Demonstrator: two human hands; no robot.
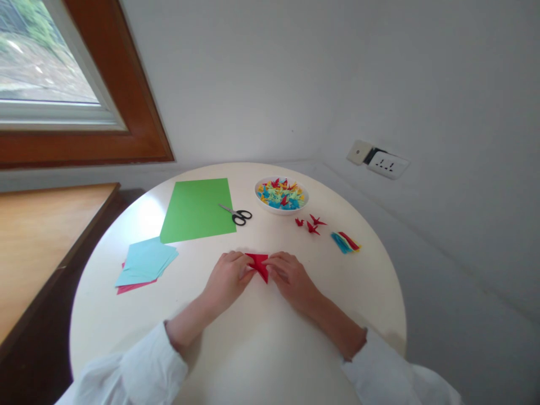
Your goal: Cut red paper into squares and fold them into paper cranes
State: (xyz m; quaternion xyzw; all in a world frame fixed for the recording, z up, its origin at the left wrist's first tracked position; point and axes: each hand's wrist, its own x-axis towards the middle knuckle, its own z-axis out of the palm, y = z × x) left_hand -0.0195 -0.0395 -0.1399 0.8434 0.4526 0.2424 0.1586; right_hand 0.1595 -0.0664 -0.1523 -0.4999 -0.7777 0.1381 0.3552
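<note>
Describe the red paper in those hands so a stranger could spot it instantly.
Start with the round white table, then find the left hand and right hand near its middle. Between them they hold a small piece of folded red paper. Three red paper birds lie farther back to the right, but this angular piece is the only one held.

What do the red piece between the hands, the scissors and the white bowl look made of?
Red piece: likely paper, fairly matte, with thin, crisp folded edges. Scissors: slim grey blades look like metal; the black loops are probably plastic, their finish too small to judge. White bowl: smooth and thin-rimmed; plastic or ceramic, I can't tell which.
</note>
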